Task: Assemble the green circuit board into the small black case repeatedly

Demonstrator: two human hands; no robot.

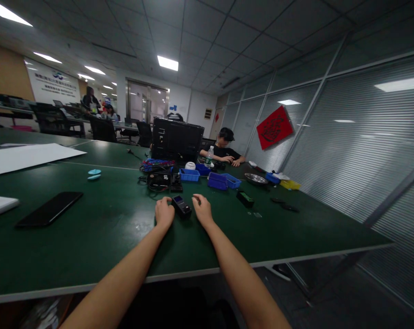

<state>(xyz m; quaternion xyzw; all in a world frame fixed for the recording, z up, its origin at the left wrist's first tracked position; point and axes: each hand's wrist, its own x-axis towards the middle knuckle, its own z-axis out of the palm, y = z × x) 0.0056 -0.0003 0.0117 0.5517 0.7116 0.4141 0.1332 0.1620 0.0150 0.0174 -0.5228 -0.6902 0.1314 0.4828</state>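
Between my two hands a small black device with a little screen and buttons (181, 206) lies on the green table. My left hand (164, 213) rests at its left side, close against it, with fingers loosely bent; whether they touch it is unclear. To the right of the device, a small gap away, is my right hand (203, 210), fingers curved and apart, holding nothing. Just beyond my left hand are a black box-like unit with cables (158, 181) and a bundle of red and blue wires (155, 165).
Blue trays (189, 175) stand beyond my hands, near a bottle (209, 156) and a large black monitor (177, 139). A green-topped black block (245, 198) and metal plate (256, 178) lie right. A black tablet-like slab (51, 209) lies left. Another person (223, 148) sits across the table.
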